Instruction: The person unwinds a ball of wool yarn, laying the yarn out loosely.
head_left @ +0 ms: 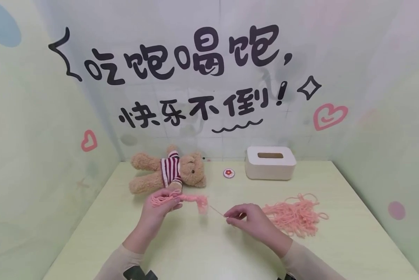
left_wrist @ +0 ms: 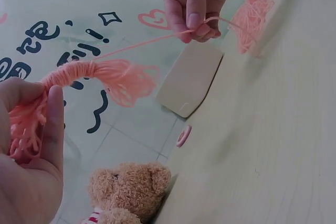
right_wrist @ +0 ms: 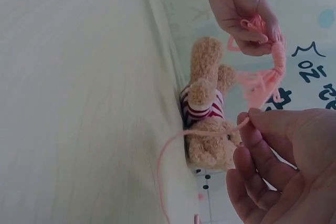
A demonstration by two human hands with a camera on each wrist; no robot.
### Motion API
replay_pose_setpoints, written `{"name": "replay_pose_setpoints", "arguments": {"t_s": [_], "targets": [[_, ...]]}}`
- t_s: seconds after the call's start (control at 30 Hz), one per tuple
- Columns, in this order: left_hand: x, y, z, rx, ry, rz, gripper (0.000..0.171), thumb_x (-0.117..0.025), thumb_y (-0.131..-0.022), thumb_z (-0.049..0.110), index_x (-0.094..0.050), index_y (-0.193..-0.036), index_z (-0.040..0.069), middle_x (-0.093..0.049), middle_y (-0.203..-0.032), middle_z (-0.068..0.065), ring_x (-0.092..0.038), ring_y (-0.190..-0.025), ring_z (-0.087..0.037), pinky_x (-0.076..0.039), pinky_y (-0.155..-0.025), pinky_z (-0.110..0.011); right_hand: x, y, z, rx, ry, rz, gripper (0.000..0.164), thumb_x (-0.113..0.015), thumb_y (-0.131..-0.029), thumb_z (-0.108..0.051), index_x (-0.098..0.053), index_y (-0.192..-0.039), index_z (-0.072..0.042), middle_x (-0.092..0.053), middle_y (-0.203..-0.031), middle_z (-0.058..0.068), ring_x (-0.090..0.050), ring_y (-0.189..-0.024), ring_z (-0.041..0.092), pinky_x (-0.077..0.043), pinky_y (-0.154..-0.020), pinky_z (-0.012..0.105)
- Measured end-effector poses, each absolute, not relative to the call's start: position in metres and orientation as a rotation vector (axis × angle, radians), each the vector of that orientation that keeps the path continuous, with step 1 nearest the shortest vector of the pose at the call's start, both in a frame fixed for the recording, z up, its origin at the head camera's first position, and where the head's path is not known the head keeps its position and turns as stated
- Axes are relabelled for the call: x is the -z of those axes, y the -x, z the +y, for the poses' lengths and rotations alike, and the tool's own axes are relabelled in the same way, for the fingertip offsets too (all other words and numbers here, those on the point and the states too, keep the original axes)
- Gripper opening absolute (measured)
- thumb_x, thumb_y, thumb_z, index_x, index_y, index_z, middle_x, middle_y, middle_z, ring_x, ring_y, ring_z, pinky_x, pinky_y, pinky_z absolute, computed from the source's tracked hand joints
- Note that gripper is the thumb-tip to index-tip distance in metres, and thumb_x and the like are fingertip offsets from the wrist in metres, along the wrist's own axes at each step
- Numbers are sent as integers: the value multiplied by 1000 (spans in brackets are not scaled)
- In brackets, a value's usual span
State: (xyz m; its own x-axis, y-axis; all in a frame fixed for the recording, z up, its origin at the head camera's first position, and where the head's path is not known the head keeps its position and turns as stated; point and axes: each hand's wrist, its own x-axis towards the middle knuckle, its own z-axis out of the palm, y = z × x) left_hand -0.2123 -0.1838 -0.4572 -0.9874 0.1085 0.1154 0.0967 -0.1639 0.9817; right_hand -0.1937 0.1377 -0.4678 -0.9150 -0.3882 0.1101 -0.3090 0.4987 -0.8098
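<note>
My left hand (head_left: 162,204) grips a bundle of pink yarn (left_wrist: 71,74) above the table, pinching it between thumb and fingers. Tight wraps of yarn run round the bundle's middle, loops spill over my left palm, and a loose looped end hangs from the far side. To the right, my right hand (head_left: 248,217) pinches a single yarn strand (left_wrist: 152,39) between thumb and fingertips. That strand stretches straight from the wrapped part, and its tail (right_wrist: 160,166) curves away beyond my right fingers. A loose pile of pink yarn (head_left: 297,216) lies on the table beside my right hand.
A teddy bear (head_left: 171,171) in a striped shirt lies at the back left, just behind my left hand. A white tissue box (head_left: 270,163) stands at the back right, with a small round flower badge (head_left: 229,173) left of it. Printed walls enclose the table (head_left: 209,252).
</note>
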Motion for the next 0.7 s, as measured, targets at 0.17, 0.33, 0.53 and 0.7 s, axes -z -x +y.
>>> {"name": "replay_pose_setpoints", "arguments": {"t_s": [0.17,0.33,0.53,0.7], "targets": [[459,209,-191,-2379,-133,2062,15,-74,-92,-1,-74,-106,4,-79,-99,1,-77,-91,-13,-66,-88,-33,476,185,155,1205,659,2880,6,-76,-94,-17,-78,-95,-22,-71,-89,-16,-61,-84,0,-58,-75,22],[460,208,-194,-2423,-100,2089,21,-75,-91,-2,-72,-110,-6,-79,-98,1,-78,-89,-13,-67,-86,-32,475,185,182,1146,558,3054,3,-77,-94,-19,-77,-94,-22,-69,-86,-17,-60,-83,2,-55,-70,22],[461,209,-201,-2451,-110,2139,12,-74,-91,-2,-75,-104,-2,-79,-95,2,-78,-86,-13,-67,-84,-32,475,190,221,1086,392,3163,5,-74,-96,-14,-76,-95,-19,-70,-87,-12,-60,-81,6,-54,-68,23],[460,210,-206,-2493,-108,2153,10,-74,-92,-1,-75,-102,-2,-80,-98,2,-77,-84,-12,-67,-83,-32,478,195,253,1084,274,3219,6,-71,-97,-10,-75,-101,-13,-72,-92,-1,-60,-80,13,-52,-65,24]]}}
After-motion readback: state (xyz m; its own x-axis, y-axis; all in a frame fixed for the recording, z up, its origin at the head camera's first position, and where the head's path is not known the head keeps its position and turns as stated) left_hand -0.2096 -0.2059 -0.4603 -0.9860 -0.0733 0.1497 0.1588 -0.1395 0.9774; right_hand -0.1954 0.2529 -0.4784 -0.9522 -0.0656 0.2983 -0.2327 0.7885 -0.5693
